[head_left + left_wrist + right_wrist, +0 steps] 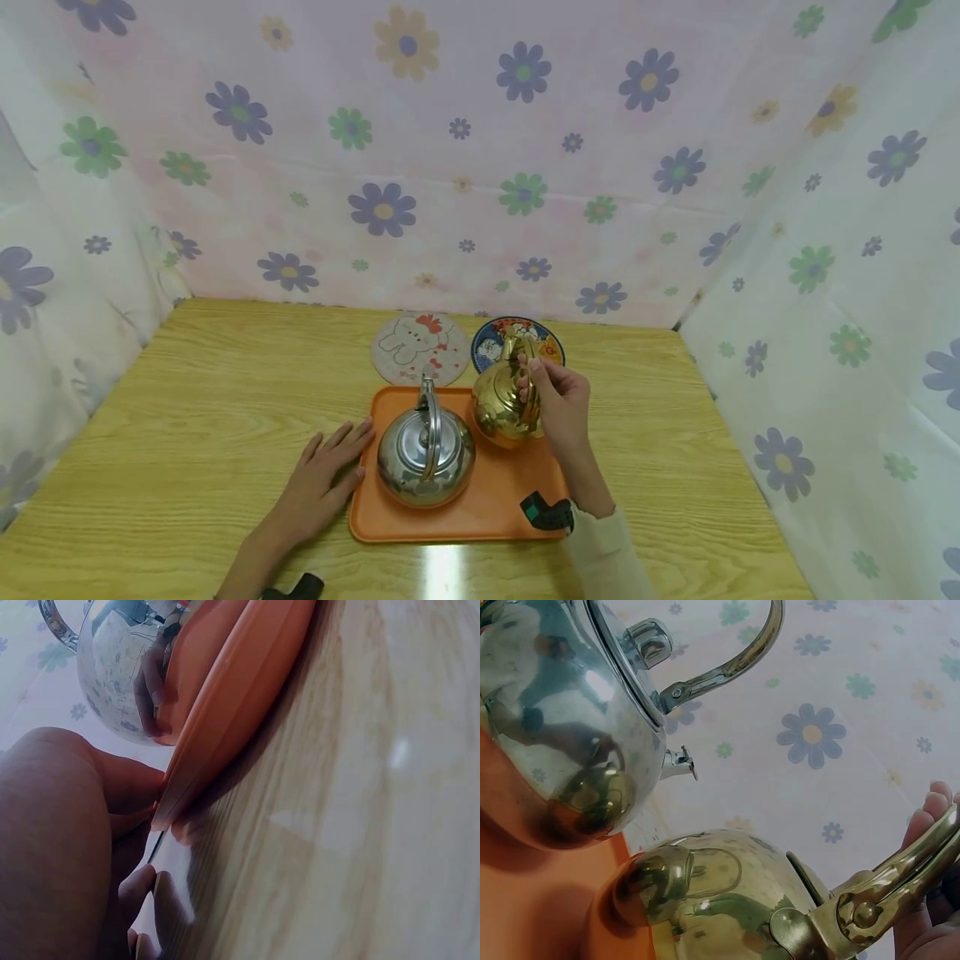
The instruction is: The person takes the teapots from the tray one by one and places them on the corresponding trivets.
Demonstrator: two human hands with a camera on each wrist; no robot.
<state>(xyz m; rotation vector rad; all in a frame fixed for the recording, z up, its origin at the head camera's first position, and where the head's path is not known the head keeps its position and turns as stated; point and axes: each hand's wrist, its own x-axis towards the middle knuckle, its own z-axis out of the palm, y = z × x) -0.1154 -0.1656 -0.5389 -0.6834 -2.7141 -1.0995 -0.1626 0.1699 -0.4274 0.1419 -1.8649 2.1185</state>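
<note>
In the head view an orange tray (495,508) lies on the table. A silver kettle (420,462) with an upright arched handle stands on its left half, spout toward the back. A gold kettle (498,408) is over the tray's back right part; I cannot tell whether its base touches the tray. My right hand (566,408) grips the gold kettle's handle (900,892), fingers curled round it in the right wrist view. At the tray's left edge rests my left hand (322,483), its fingers fairly straight and spread, its thumb (135,780) against the rim in the left wrist view.
Behind the tray lie two round mats: a pale one with a rabbit drawing (408,346) and a dark blue patterned one (487,346), partly hidden by the gold kettle. The wood-grain table (187,417) ends at a flowered curtain (450,150) at the back and sides.
</note>
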